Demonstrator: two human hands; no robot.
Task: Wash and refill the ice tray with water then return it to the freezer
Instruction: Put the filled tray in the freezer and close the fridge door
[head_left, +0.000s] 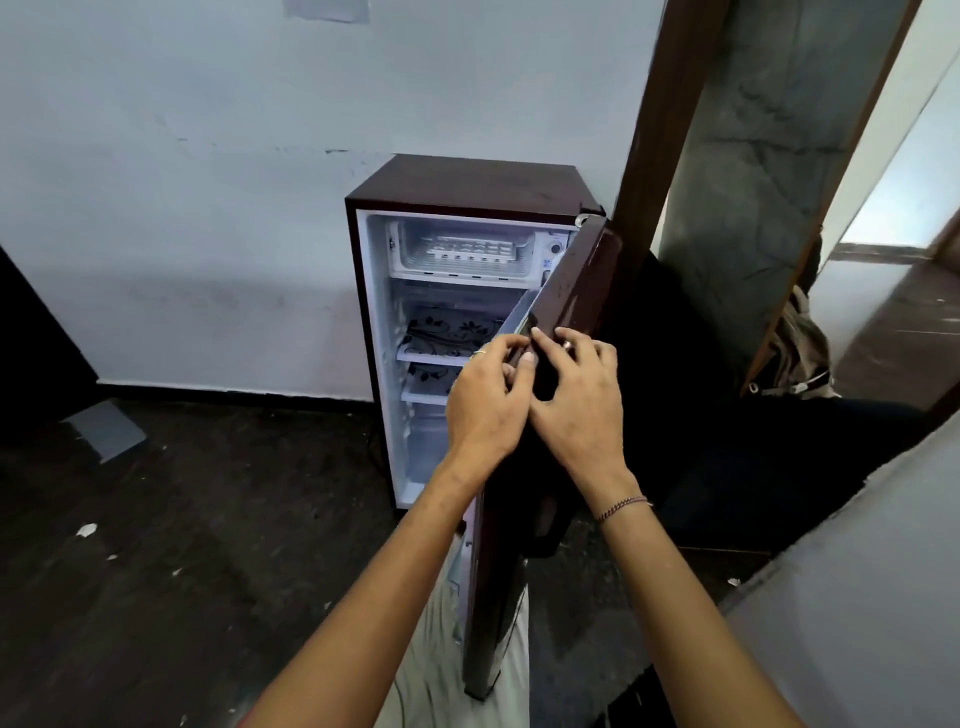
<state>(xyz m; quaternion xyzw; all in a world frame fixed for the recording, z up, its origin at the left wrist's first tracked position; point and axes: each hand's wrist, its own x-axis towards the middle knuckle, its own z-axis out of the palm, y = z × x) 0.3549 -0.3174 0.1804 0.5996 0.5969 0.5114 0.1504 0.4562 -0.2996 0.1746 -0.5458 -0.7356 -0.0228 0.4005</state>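
While the ice tray (470, 248) lies inside the freezer compartment (415, 270), across the middle of its floor at the top of the fridge (467, 182), both hands are at the free edge of the open door (587, 280).

Far left, a grey sheet (106, 428) lies on the dark floor. In the fridge, the compartment holds only the white tray, so far as can be seen; whether its cells hold ice, water or nothing is too small to tell. Below it are two shelves (447, 332) with a floral print, and the lowest part of the cabinet is partly hidden behind the left hand (485, 400).

This hand pinches the door's edge, fingers curled round the inner side and thumb pressed on the rim. A pale door rack (519, 314) runs along the door's inner face; its contents are not visible.

The right hand (576, 395) arches over the door's outer face with bent fingertips on the same edge. Whether it clamps or merely steadies cannot be told.

Far right, a bag (800, 353) leans by the wooden frame.

The step in hand appears to be swinging the door, though the direction cannot be read from one view. To do it well:
- Guide the door from its free edge and move it smoothly so a filled tray does not slop.
- If opening, carry it wide enough for the tray to clear the rack.
- If closing, draw the left fingers off the inner side before the seal meets the cabinet.
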